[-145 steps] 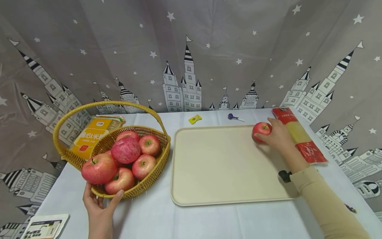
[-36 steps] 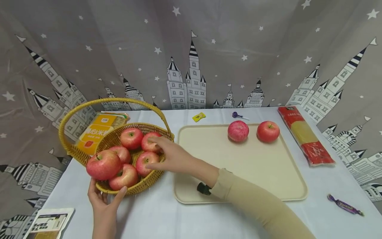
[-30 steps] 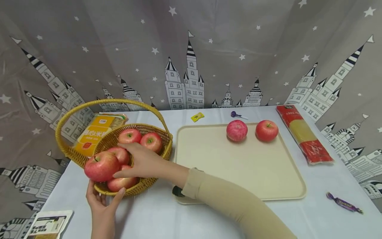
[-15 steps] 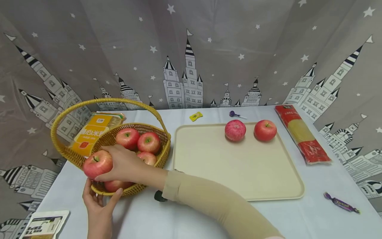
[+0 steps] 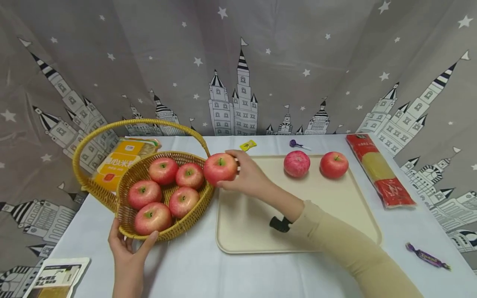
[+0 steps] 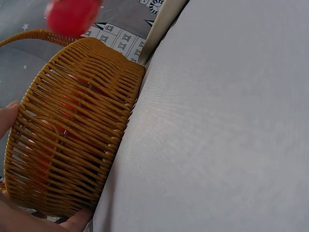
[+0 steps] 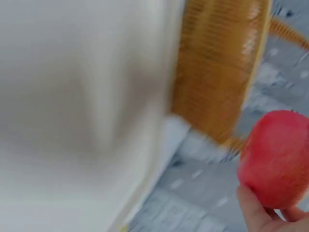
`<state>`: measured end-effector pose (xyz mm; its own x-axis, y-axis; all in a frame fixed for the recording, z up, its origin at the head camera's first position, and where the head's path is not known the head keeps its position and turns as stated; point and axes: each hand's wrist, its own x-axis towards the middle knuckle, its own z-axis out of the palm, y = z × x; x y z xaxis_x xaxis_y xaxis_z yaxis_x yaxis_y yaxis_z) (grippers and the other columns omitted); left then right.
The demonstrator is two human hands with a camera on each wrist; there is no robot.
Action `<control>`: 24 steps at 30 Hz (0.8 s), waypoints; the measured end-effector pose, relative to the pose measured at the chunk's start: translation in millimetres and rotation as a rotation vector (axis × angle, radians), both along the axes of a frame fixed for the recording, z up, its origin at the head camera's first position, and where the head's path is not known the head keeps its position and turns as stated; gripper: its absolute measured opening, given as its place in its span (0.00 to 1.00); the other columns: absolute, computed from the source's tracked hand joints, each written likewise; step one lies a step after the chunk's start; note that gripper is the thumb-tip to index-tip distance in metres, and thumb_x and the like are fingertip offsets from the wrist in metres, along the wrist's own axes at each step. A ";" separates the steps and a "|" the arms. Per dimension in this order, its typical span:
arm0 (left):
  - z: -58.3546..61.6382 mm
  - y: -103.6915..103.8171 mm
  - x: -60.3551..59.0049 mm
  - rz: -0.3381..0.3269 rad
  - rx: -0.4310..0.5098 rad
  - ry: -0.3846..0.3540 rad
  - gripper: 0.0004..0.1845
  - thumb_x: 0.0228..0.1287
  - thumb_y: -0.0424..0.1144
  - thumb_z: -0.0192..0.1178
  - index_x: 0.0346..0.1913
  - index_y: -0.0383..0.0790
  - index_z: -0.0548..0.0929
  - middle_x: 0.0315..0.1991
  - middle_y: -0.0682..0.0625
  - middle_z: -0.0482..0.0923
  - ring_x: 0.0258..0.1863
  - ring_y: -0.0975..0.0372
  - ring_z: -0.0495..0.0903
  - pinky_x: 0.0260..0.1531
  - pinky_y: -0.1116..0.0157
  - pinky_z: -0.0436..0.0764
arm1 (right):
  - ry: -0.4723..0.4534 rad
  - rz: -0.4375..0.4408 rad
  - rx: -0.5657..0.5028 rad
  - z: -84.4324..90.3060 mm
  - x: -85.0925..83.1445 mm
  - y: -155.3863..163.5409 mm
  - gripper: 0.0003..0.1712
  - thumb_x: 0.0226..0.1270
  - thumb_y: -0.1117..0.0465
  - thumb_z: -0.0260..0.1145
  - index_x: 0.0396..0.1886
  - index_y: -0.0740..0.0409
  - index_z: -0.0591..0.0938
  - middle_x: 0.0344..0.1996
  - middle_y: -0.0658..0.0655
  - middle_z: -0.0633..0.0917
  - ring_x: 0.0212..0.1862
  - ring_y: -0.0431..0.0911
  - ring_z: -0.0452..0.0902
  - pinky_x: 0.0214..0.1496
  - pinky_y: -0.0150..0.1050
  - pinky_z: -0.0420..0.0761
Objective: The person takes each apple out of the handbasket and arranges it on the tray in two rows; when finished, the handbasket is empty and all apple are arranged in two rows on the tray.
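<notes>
My right hand (image 5: 249, 174) holds a large red apple (image 5: 220, 169) in the air between the wicker basket (image 5: 197, 219) and the beige tray (image 5: 261, 246). In the right wrist view the fingers and thumb grip this apple (image 7: 275, 157) from below. My left hand (image 5: 128, 256) holds the basket's near end, thumb on one side and fingers on the other. Several apples lie inside the basket, one of them a red apple (image 5: 152, 218) at the near side. On the tray's far right part sit a dark pink apple (image 5: 297, 164) and a red apple (image 5: 334, 165).
The basket's tall handle (image 5: 138, 121) arches over its far left side. Behind it leans an orange food pack (image 5: 119, 163). A red pack (image 5: 380, 169), a yellow candy (image 5: 248, 145), a lollipop (image 5: 294, 143), a purple candy (image 5: 427, 255) and a white pouch (image 5: 56, 277) lie around.
My right hand has taken the large apple from the basket's left edge and carried it up and right, over the tray's near-left area. The left hand has stayed on the basket.
</notes>
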<state>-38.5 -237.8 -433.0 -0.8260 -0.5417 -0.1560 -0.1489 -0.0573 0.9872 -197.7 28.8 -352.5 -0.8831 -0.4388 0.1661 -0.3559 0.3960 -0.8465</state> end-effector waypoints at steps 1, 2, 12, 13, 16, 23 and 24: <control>0.1 0.1 0.0 -0.002 -0.001 0.002 0.54 0.61 0.34 0.67 0.74 0.64 0.37 0.76 0.54 0.33 0.74 0.63 0.35 0.72 0.67 0.39 | -0.004 -0.025 0.008 -3.6 -5.1 11.2 0.48 0.47 0.57 0.79 0.67 0.61 0.65 0.59 0.58 0.72 0.54 0.48 0.73 0.51 0.40 0.80; 0.2 0.2 -0.1 -0.005 -0.003 -0.003 0.54 0.61 0.34 0.67 0.74 0.65 0.37 0.76 0.54 0.32 0.74 0.63 0.34 0.72 0.66 0.39 | -0.001 -0.050 0.035 -7.2 -9.8 21.4 0.49 0.47 0.57 0.79 0.67 0.62 0.65 0.59 0.59 0.71 0.55 0.49 0.73 0.53 0.40 0.80; -0.6 -2.5 0.5 -0.011 0.011 0.023 0.55 0.60 0.30 0.66 0.75 0.63 0.37 0.75 0.53 0.33 0.74 0.63 0.35 0.71 0.68 0.41 | -0.048 -0.209 0.190 -44.4 -50.6 72.6 0.49 0.48 0.54 0.78 0.66 0.66 0.65 0.58 0.64 0.70 0.57 0.53 0.69 0.57 0.47 0.77; -0.9 -2.9 0.8 -0.013 0.011 0.020 0.55 0.60 0.30 0.66 0.75 0.62 0.36 0.75 0.53 0.33 0.74 0.62 0.34 0.71 0.67 0.40 | -0.062 -0.216 0.188 -46.9 -53.6 73.9 0.49 0.48 0.55 0.78 0.66 0.67 0.65 0.59 0.64 0.69 0.57 0.54 0.69 0.58 0.48 0.77; -1.7 -4.3 1.2 -0.015 0.002 -0.005 0.56 0.61 0.31 0.66 0.75 0.63 0.35 0.76 0.53 0.31 0.74 0.61 0.32 0.72 0.64 0.38 | -0.107 -0.232 0.193 -54.7 -60.8 77.0 0.50 0.48 0.55 0.78 0.67 0.67 0.64 0.59 0.64 0.68 0.58 0.54 0.68 0.59 0.48 0.75; -0.9 -4.0 0.7 -0.015 -0.002 -0.024 0.56 0.61 0.34 0.67 0.74 0.64 0.34 0.76 0.54 0.29 0.74 0.62 0.31 0.72 0.62 0.37 | -0.121 -0.284 0.198 -65.6 -69.8 84.9 0.48 0.49 0.56 0.78 0.66 0.67 0.64 0.57 0.64 0.68 0.56 0.54 0.69 0.61 0.47 0.74; -1.1 -4.0 0.5 -0.015 -0.002 -0.022 0.56 0.61 0.34 0.67 0.74 0.64 0.34 0.76 0.54 0.30 0.74 0.62 0.31 0.72 0.63 0.37 | -0.120 -0.288 0.198 -66.5 -70.6 86.7 0.48 0.49 0.56 0.78 0.66 0.67 0.64 0.56 0.64 0.68 0.56 0.54 0.70 0.61 0.47 0.74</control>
